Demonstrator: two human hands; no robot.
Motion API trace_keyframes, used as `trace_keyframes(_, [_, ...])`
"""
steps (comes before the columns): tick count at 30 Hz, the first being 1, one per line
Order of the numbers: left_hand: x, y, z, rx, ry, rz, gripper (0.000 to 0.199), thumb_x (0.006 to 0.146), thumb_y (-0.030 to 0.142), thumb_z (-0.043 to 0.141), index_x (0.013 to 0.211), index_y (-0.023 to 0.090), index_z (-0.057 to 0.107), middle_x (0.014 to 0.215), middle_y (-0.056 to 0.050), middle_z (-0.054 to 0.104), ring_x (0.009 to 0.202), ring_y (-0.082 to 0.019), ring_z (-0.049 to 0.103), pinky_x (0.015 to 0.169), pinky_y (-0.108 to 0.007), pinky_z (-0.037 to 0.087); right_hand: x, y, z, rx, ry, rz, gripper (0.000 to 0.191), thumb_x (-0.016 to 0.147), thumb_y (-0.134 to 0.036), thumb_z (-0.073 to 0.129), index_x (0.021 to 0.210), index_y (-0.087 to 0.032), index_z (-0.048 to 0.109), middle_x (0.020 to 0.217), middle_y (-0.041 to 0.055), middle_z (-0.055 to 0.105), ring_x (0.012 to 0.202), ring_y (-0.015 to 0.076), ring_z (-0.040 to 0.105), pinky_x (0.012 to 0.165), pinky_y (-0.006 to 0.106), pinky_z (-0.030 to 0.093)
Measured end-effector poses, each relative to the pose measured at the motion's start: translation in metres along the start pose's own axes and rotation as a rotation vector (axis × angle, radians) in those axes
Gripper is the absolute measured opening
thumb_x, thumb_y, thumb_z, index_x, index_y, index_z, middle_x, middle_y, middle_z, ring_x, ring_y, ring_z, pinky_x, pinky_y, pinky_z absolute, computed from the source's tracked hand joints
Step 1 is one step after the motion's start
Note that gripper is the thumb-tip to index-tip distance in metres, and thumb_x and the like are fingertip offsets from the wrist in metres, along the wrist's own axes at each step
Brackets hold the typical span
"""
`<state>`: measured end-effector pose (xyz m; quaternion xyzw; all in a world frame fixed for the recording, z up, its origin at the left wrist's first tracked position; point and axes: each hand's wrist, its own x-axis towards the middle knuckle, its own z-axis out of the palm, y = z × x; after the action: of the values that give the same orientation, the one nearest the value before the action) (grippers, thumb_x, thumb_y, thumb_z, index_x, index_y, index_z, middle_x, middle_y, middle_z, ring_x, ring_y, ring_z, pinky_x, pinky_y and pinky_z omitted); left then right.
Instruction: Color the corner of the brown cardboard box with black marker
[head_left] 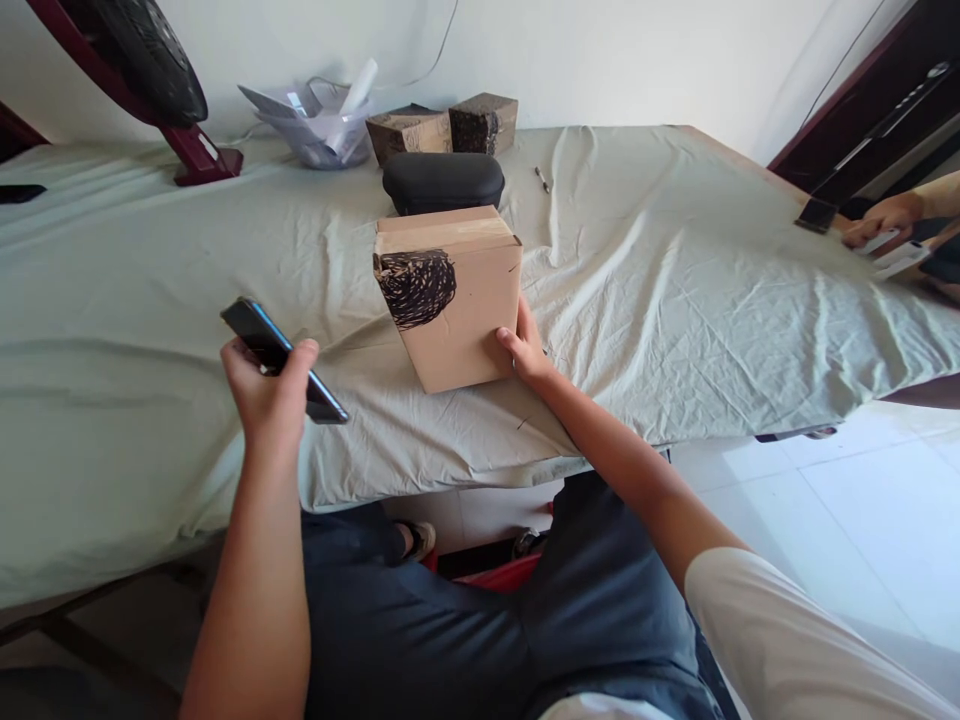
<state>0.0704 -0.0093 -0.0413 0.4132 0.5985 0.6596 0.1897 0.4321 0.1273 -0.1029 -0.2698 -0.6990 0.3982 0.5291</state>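
Observation:
A dark smartphone (259,332) is gripped on edge in my left hand (271,385), thumb along one side, over the cloth left of the box. My right hand (525,350) holds the lower right side of a brown cardboard box (469,320), thumb on its front face. Black scribble covers the box's upper left front corner, and tape runs along its top. Right behind the box sits a black zip case (442,182). The fingers of my right hand are partly hidden behind the box.
A pale green cloth (645,300) covers the table. At the back stand a fan (199,155), a plastic basket (322,140) with papers and two scribbled boxes (487,115). A pen (541,180) lies right of the case. Another person's hand (889,218) rests at the far right.

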Motion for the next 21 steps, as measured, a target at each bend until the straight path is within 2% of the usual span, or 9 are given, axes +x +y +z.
trace_keyframes(1, [-0.016,0.01,0.012,0.029,0.159,0.025,0.069,0.068,0.036,0.093,0.109,0.029,0.037,0.118,-0.002,0.059,0.12,-0.025,0.062,0.111,-0.043,0.055,-0.001,0.0,0.001,-0.016,-0.003,-0.003,0.133,0.083,-0.106,0.064,0.187,-0.029,0.032,0.183,0.0194,0.053,0.164,0.0478,0.052,0.133,0.068,0.049])
trace_keyframes(2, [-0.031,0.021,0.024,0.036,0.171,0.065,0.074,0.061,0.034,0.091,0.112,0.029,0.037,0.124,-0.005,0.058,0.119,-0.025,0.062,0.109,-0.043,0.056,-0.001,-0.001,0.001,-0.033,-0.009,-0.005,0.132,0.084,-0.105,0.064,0.187,-0.03,0.031,0.182,0.0192,0.053,0.165,0.0484,0.051,0.134,0.07,0.048])
trace_keyframes(4, [-0.059,0.042,0.045,0.041,0.107,0.177,0.078,0.057,0.035,0.088,0.116,0.03,0.037,0.13,-0.007,0.055,0.119,-0.026,0.062,0.107,-0.043,0.056,-0.003,-0.002,0.003,-0.06,-0.021,-0.009,0.134,0.083,-0.107,0.066,0.188,-0.031,0.031,0.183,0.0186,0.051,0.168,0.0501,0.046,0.136,0.073,0.045])
trace_keyframes(7, [-0.084,0.065,0.063,0.041,0.075,0.297,0.077,0.061,0.038,0.089,0.118,0.03,0.038,0.128,-0.009,0.055,0.123,-0.03,0.063,0.111,-0.048,0.057,-0.003,-0.003,0.007,-0.069,-0.034,-0.007,0.142,0.076,-0.111,0.07,0.188,-0.032,0.034,0.184,0.0178,0.048,0.172,0.0524,0.039,0.139,0.076,0.041])
trace_keyframes(10, [-0.089,0.077,0.071,0.06,0.077,0.333,0.073,0.067,0.037,0.089,0.121,0.029,0.04,0.13,-0.011,0.059,0.129,-0.033,0.066,0.116,-0.051,0.059,-0.004,-0.002,0.008,-0.057,-0.051,-0.01,0.142,0.075,-0.11,0.072,0.188,-0.032,0.033,0.185,0.0174,0.045,0.174,0.0525,0.035,0.14,0.076,0.04])
trace_keyframes(16, [-0.09,0.084,0.079,0.188,0.066,0.271,0.077,0.067,0.034,0.093,0.123,0.03,0.04,0.139,-0.014,0.064,0.134,-0.035,0.069,0.121,-0.055,0.06,-0.006,0.003,0.008,-0.081,-0.071,-0.035,0.137,0.083,-0.108,0.067,0.19,-0.033,0.026,0.188,0.0176,0.041,0.174,0.0509,0.037,0.136,0.073,0.045])
trace_keyframes(21, [-0.099,0.093,0.08,0.236,0.028,0.247,0.075,0.067,0.036,0.091,0.121,0.03,0.039,0.137,-0.014,0.065,0.138,-0.038,0.068,0.121,-0.057,0.06,-0.007,0.004,0.008,-0.083,-0.069,-0.046,0.133,0.086,-0.104,0.069,0.19,-0.032,0.028,0.186,0.019,0.044,0.172,0.0512,0.04,0.132,0.071,0.05])
